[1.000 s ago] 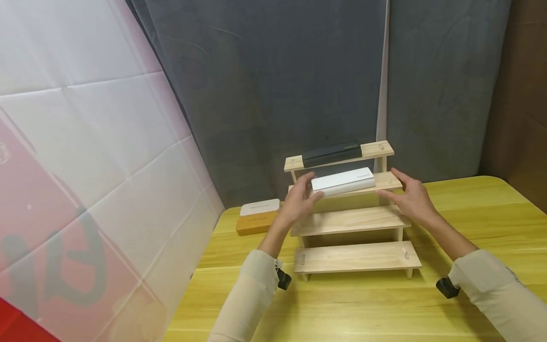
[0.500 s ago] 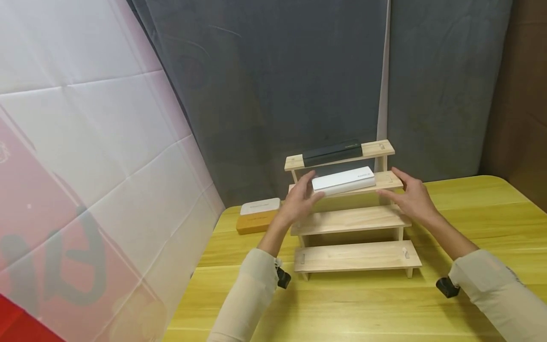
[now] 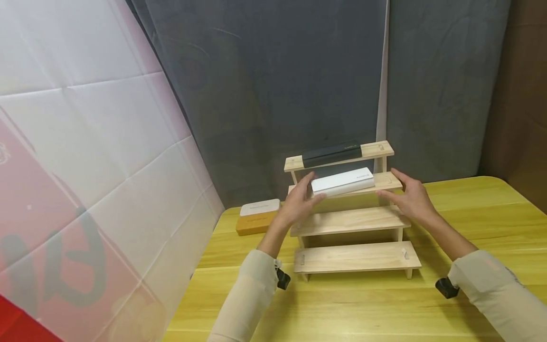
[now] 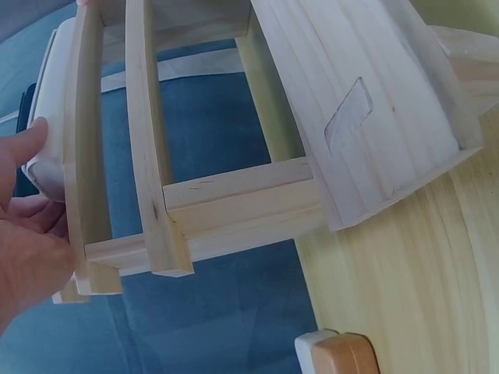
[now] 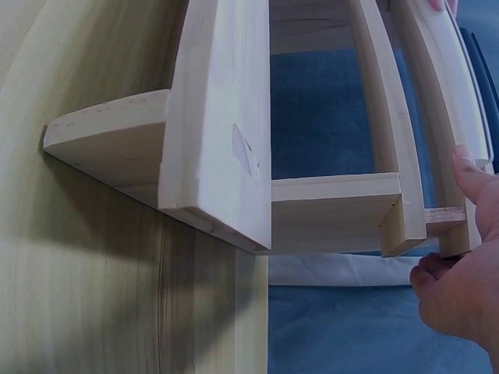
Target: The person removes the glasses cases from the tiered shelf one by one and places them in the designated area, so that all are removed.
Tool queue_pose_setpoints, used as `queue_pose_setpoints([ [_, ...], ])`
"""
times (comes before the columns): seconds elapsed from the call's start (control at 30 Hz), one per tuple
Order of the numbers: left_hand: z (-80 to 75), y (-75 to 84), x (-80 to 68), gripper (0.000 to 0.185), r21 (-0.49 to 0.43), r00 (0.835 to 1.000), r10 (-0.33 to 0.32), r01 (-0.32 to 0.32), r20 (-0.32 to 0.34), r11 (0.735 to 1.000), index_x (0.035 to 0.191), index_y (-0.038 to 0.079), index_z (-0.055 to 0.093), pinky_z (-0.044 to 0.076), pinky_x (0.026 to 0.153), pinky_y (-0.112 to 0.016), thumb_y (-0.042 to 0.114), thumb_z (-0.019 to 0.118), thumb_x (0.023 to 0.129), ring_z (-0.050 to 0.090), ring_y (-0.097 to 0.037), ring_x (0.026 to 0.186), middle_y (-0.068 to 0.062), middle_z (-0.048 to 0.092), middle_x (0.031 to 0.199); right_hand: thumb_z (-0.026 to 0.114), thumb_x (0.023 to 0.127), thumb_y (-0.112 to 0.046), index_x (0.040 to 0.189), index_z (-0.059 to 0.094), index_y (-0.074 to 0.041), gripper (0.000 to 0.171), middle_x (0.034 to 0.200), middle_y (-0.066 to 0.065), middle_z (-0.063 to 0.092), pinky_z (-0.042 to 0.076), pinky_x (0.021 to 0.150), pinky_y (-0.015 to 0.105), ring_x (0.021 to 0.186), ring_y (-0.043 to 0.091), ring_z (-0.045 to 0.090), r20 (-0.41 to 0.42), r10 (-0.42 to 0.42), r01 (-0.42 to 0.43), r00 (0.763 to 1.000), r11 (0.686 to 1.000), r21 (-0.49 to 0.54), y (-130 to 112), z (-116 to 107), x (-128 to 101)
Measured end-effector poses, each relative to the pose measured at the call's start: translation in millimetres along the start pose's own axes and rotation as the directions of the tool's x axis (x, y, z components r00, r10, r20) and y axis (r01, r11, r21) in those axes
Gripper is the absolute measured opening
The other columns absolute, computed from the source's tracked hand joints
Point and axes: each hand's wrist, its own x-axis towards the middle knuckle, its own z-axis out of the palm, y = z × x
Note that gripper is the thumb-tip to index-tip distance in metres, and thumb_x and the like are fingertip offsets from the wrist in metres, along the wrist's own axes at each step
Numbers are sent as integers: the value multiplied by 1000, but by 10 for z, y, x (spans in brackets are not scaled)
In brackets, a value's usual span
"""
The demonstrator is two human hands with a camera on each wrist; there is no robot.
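A four-step wooden stand point(image 3: 354, 256) rests on the yellow table point(image 3: 342, 308). A black box point(image 3: 332, 153) lies on its top step and a white box point(image 3: 343, 181) on the second step. My left hand point(image 3: 299, 199) is at the white box's left end; in the left wrist view its thumb point(image 4: 27, 152) touches the white box point(image 4: 53, 117). My right hand point(image 3: 410, 197) is at the right end of the same step, with straight fingers beside the wood and apart from the box. The right wrist view shows the stand point(image 5: 218, 117) from the side with my right hand point(image 5: 468, 288) at its edge.
A white box stacked on an orange one point(image 3: 258, 216) sits on the table left of the stand, also in the left wrist view point(image 4: 335, 354). A white and pink sheet point(image 3: 85, 166) leans on the left. A dark curtain point(image 3: 278, 71) hangs behind.
Both hands stay at the ends of the second step. The white box has shifted only very slightly.
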Motion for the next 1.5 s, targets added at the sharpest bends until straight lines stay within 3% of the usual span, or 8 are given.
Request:
queue_pose_setpoints([
  [0.57,16,-13,-4,70,-19,999,32,-32,-29,999,162,10,42,43,119,-43,30,74,103,53,-26,137,-12,54,154,80,98,-29,164,24,7,94,165,34,32,38,115,68,149,54,33,-10,-6,6,1000,1000,-11,8,-11,-5],
  [0.83,20,-58,-41,69,-11,997,57,-58,-55,998,160,8,45,40,121,-43,30,75,102,50,-27,145,-11,50,160,80,98,-33,165,24,5,95,166,32,30,37,115,68,150,54,31,-4,7,-7,1000,1000,-24,1,4,0],
  [1.13,-33,-61,-154,68,-28,995,76,-78,-59,997,159,8,47,49,113,-45,27,77,101,58,-28,131,-13,57,152,80,98,-30,165,23,6,95,166,32,30,38,115,68,151,53,31,3,-3,3,1000,1000,-20,-1,30,12],
  [1.37,-76,-120,-254,68,-50,993,97,-101,-71,994,158,8,47,45,118,-44,24,78,100,52,-28,142,-11,52,159,79,99,-32,165,23,6,95,165,33,31,42,112,66,150,52,34,4,-4,4,1000,999,-33,-7,42,6],
  [1.5,-111,-148,-324,69,-44,990,112,-116,-91,992,158,6,48,45,118,-47,24,79,99,56,-27,139,-11,57,154,79,100,-31,165,24,6,93,165,32,31,46,103,59,146,49,40,3,-7,7,1000,999,-46,-9,53,3],
])
